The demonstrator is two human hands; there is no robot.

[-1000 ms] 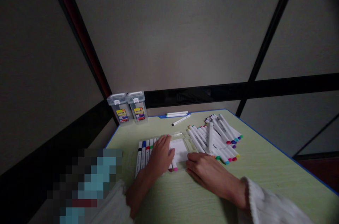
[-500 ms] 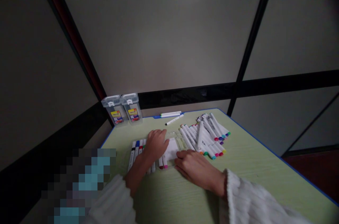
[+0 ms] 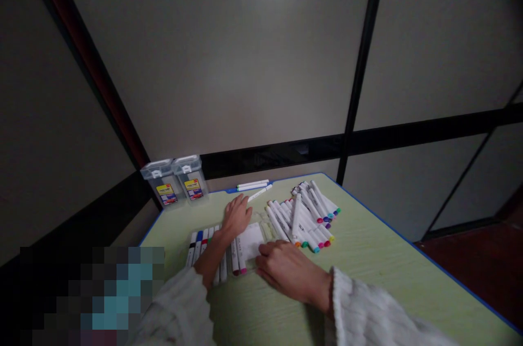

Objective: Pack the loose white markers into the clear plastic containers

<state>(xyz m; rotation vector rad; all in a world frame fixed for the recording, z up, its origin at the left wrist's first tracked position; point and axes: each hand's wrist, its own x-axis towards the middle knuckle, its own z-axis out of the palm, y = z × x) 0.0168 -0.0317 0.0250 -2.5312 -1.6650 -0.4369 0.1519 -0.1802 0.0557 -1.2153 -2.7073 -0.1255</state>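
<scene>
The grip of the left hand (image 3: pixel 237 215), at a lone marker's (image 3: pixel 261 192) near end, and of the right hand (image 3: pixel 292 269), at the corner of a clear tray (image 3: pixel 250 260) part-filled with markers (image 3: pixel 236 259) on the worktop (image 3: pixel 368 264), cannot be determined.

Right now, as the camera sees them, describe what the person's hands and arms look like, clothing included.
The left hand and right hand are bare. The left sleeve and right sleeve are off-white or pale grey, thick and textured like a chunky knit. The right cuff's edge looks fuzzy; the left's looks wavy.
</scene>
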